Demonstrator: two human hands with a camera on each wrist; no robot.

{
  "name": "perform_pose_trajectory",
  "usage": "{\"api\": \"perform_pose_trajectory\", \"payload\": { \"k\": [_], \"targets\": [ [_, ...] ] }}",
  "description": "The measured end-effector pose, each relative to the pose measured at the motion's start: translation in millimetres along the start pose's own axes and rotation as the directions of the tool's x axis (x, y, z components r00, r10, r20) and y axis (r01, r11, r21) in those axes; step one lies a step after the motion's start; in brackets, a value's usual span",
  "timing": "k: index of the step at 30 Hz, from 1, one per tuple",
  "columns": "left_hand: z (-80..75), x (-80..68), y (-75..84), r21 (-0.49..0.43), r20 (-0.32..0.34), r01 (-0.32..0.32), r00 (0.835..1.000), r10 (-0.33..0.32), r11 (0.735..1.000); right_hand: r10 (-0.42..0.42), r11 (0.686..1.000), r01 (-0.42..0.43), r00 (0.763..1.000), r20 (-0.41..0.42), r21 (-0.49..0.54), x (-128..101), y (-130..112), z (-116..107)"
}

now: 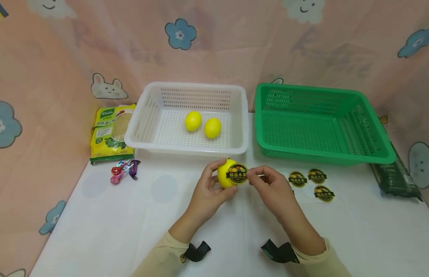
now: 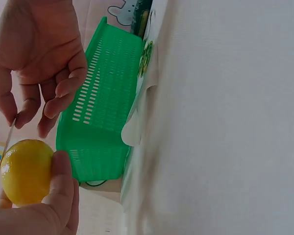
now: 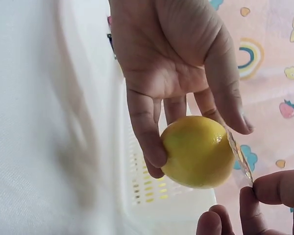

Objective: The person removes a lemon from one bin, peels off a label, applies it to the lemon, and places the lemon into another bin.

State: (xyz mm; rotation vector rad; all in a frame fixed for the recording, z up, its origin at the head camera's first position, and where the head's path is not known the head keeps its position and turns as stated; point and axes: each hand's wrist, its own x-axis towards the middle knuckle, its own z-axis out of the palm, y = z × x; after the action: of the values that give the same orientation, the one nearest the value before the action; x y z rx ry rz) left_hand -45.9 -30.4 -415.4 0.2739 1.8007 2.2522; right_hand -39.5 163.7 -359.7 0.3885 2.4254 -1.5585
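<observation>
Lemon (image 1: 225, 175): held up just above the table (image 1: 207, 231), right in front of the white basket (image 1: 145, 115), cupped in the left hand (image 1: 204, 196).
Left hand grip: fingers curled round the fruit from behind and below, thumb (image 3: 230, 105) over the top; the right wrist view shows the lemon seated against the fingertips, not deep in the palm.
Sticker (image 1: 237, 173): round, dark, with a yellow band of print, standing against the lemon's right face; from the left wrist view it shows edge-on as a thin sliver.
Right hand (image 1: 273, 188): thumb and forefinger pinched together on the sticker's right edge, other fingers loosely curled below.
How the lemon should handle: looks firm, smooth and a little glossy, so likely light but apt to roll or slip; a wrap-round hold across its middle seems safest.
How the sticker should handle: thin, floppy, tacky on one side by the look of it; best taken by the very rim, as here, so it does not fold on itself.
In the white basket: two more lemons (image 1: 203, 124), lying side by side and near each other.
Green basket (image 1: 321, 154): to the right, nothing visible inside.
Spare stickers (image 1: 313, 182): three, flat on the table in front of the green basket.
Off to the left: a yellow food packet (image 1: 108, 132) and some wrapped sweets (image 1: 124, 170).
</observation>
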Motion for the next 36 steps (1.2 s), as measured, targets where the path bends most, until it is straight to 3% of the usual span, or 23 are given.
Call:
{"api": "perform_pose_trajectory", "payload": {
  "k": [5, 11, 13, 14, 15, 16, 17, 19, 20, 21, 22, 23, 24, 27, 30, 36],
  "targets": [
    [1.2, -0.2, -1.6, 0.020, -0.002, -0.027, 1.000, 0.027, 0.999, -0.004, 1.000, 0.004, 1.000, -0.006, -0.010, -1.0, 0.9, -0.5],
    [3.5, -1.4, -2.1, -0.047, -0.009, -0.051, 0.999, 0.051, 0.998, -0.030, 0.999, 0.029, 0.999, -0.025, -0.037, -3.1, 5.7, 2.5],
    [4.2, -1.4, -2.4, -0.073, -0.015, -0.056, 0.998, 0.055, 0.996, -0.130, 0.990, 0.124, 0.989, -0.076, -0.073, -4.6, 9.0, 4.9],
    [4.5, -1.2, -2.8, -0.092, -0.019, -0.052, 0.999, 0.050, 0.994, -0.222, 0.972, 0.212, 0.969, -0.111, -0.099, -5.5, 10.6, 6.2],
    [4.9, -1.2, -2.6, -0.106, -0.025, -0.045, 0.999, 0.043, 0.993, -0.333, 0.940, 0.316, 0.932, -0.144, -0.129, -6.2, 11.9, 7.7],
    [5.3, -0.7, -3.2, -0.127, -0.029, -0.037, 0.999, 0.034, 0.991, -0.458, 0.886, 0.433, 0.873, -0.167, -0.168, -7.3, 12.8, 9.5],
    [5.8, -0.1, -3.7, -0.156, -0.030, -0.026, 0.999, 0.022, 0.987, -0.582, 0.810, 0.545, 0.794, -0.178, -0.217, -8.1, 13.0, 11.8],
    [7.6, 0.8, -3.9, -0.241, -0.024, 0.004, 1.000, -0.010, 0.970, -0.780, 0.620, 0.720, 0.608, -0.147, -0.311, -7.7, 12.5, 17.6],
    [8.9, 0.8, -3.4, -0.292, -0.014, 0.017, 1.000, -0.022, 0.956, -0.834, 0.542, 0.766, 0.541, -0.109, -0.345, -6.8, 12.2, 21.1],
    [10.3, 0.6, -2.7, -0.338, 0.000, 0.028, 1.000, -0.030, 0.941, -0.866, 0.485, 0.796, 0.496, -0.068, -0.361, -5.4, 11.9, 24.9],
    [11.8, 0.3, -1.9, -0.382, 0.013, 0.039, 0.999, -0.037, 0.924, -0.882, 0.446, 0.813, 0.469, -0.032, -0.375, -3.6, 11.8, 28.5],
    [13.3, -0.2, -0.6, -0.422, 0.026, 0.047, 0.999, -0.040, 0.905, -0.889, 0.424, 0.818, 0.458, -0.007, -0.388, -1.3, 12.3, 31.7],
    [14.7, -0.7, 0.8, -0.454, 0.037, 0.054, 0.998, -0.042, 0.889, -0.887, 0.423, 0.817, 0.462, 0.007, -0.392, 1.1, 13.4, 34.2],
    [17.3, -1.8, 4.1, -0.505, 0.063, 0.069, 0.997, -0.043, 0.860, -0.864, 0.475, 0.818, 0.503, 0.002, -0.324, 6.8, 18.7, 37.0],
    [17.3, -1.7, 5.7, -0.511, 0.082, 0.088, 0.995, -0.053, 0.855, -0.849, 0.516, 0.828, 0.528, -0.005, -0.217, 9.5, 22.5, 35.3],
    [14.2, -2.0, 4.7, -0.505, 0.147, 0.152, 0.985, -0.089, 0.850, -0.840, 0.531, 0.833, 0.542, 0.033, -0.154, 11.6, 27.4, 29.7]
  ]
}}
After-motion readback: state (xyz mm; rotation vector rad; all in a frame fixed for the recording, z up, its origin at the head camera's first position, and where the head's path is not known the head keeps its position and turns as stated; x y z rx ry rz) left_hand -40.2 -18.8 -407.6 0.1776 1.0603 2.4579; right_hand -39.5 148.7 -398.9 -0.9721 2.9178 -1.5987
